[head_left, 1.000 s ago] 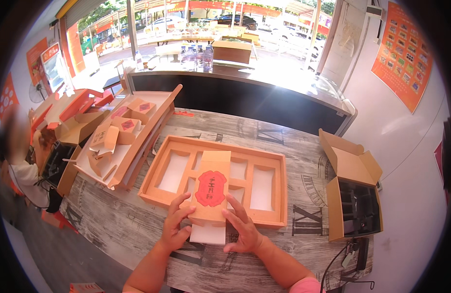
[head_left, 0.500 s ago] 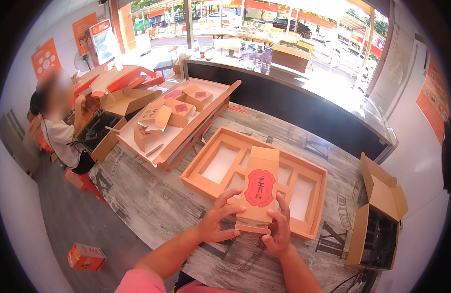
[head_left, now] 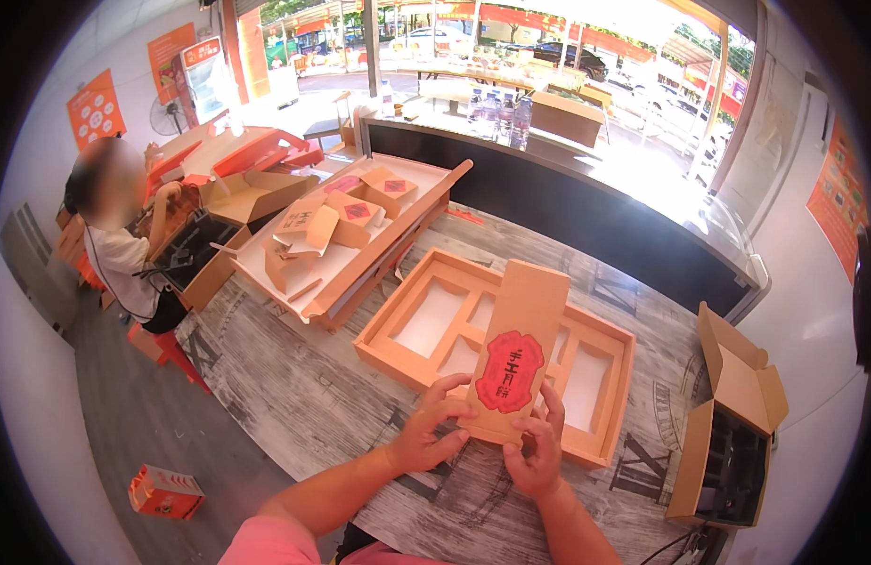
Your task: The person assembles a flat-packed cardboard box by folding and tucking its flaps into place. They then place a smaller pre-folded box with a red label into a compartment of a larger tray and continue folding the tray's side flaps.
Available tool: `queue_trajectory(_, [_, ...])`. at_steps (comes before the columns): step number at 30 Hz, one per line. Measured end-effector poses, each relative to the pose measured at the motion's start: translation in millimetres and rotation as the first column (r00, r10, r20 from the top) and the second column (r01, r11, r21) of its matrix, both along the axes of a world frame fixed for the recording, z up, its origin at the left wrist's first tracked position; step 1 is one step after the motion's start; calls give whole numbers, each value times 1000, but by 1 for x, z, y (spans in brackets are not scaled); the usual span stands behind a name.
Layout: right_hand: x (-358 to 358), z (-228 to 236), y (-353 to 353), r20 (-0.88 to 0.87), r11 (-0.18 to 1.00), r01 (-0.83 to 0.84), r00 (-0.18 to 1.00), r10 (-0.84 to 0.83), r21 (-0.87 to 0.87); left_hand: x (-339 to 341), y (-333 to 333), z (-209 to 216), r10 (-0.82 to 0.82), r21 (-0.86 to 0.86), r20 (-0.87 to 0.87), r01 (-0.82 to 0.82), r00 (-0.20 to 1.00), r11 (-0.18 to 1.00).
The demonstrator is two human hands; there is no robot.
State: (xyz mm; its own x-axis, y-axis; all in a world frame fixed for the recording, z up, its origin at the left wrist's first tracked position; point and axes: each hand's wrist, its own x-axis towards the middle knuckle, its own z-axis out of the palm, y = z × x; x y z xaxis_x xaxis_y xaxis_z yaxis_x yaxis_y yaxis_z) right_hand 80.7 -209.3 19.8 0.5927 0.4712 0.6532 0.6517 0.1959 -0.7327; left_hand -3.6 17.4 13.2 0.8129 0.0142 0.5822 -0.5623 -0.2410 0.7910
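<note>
A narrow brown cardboard box (head_left: 509, 367) with a red ornate label on its front is held between my hands, its long upper flap standing up. My left hand (head_left: 433, 428) grips the lower left edge with fingers and thumb. On the lower right edge, my right hand (head_left: 537, 447) pinches the box near its bottom corner. Behind it on the table lies a shallow brown tray (head_left: 369, 350) with a divider insert, partly hidden by the box; white shows at the bottom of its compartments.
Small folded boxes (head_left: 308, 226) lie in a large open box lid (head_left: 346, 292) at the left. At the right stands an open carton (head_left: 685, 461) with black contents. A person (head_left: 124, 235) sits far left beside another open carton (head_left: 204, 287). A counter with water bottles (head_left: 506, 118) runs behind.
The box has tilted so its front and upper flap show longer. The pale-edged flap at its lower end is no longer visible. Both hands stay on its lower edges.
</note>
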Motion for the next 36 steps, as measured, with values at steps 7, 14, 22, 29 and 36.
queue_trajectory(7, [-7, -7, 3, -43, 999, 43, 998, -43, 11, 1, -6, -3, -7, -44, 7, 7, 1000, 999])
queue_trajectory(14, [-13, 1, 4, 48, 992, 124, 991, -122, -39, 0, -9, -3, -40, -91, -14, 39, 999, 995])
queue_trajectory(22, [-15, 1, 6, -31, 997, 81, 996, -81, -10, 0, -6, -2, -41, -76, -23, 40, 999, 996])
queue_trajectory(29, [-14, 1, 6, 3, 999, 46, 999, -46, -11, 0, -2, 1, 14, 18, 4, -14, 1000, 1000])
queue_trajectory(36, [-15, 3, 4, -22, 999, 30, 999, -31, -27, 0, -2, 5, -4, -4, -8, 4, 1000, 1000])
